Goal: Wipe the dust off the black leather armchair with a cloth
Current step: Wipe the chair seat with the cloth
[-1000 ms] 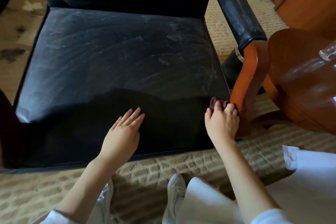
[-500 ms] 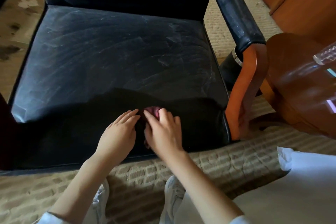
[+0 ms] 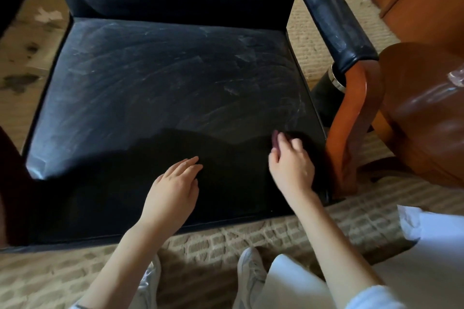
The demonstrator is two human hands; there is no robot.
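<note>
While dust streaks the seat of the black leather armchair (image 3: 163,88), I see the left hand (image 3: 173,190) lying flat, fingers straight, near the seat's front edge. The right hand (image 3: 292,165) grips a maroon cloth (image 3: 275,139) against the seat by its front right corner.

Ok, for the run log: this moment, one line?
right hand grips cloth on seat | left hand rests on seat | dust streaks at rear
</note>
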